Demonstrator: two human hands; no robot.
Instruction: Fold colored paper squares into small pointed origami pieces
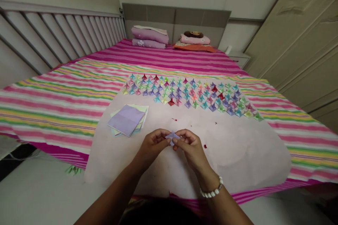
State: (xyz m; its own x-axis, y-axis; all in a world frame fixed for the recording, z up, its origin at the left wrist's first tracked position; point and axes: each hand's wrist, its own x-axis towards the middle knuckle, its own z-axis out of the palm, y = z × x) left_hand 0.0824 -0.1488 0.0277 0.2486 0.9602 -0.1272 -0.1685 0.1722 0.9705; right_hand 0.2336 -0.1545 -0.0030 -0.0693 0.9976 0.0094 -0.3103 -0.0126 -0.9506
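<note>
Between my two hands is a small folded purple paper piece [172,135], its pointed tips spread like a star. My left hand [156,143] pinches its left side between thumb and fingers. On the other side, the thumb and fingers of my right hand [188,144] grip it too; a white bead bracelet circles that wrist. To the left lies a stack of square paper sheets [126,119] with a purple one on top and pale green and blue edges below. Beyond my hands, rows of folded paper pieces [178,94] in many colours stand on the pale sheet.
The large pale sheet [237,151] covers part of a bed with a striped cover [60,102]. Small red scraps [205,146] lie on it. Folded bedding [150,37] sits by the headboard [161,17]. A slatted rail [66,35] runs along the left.
</note>
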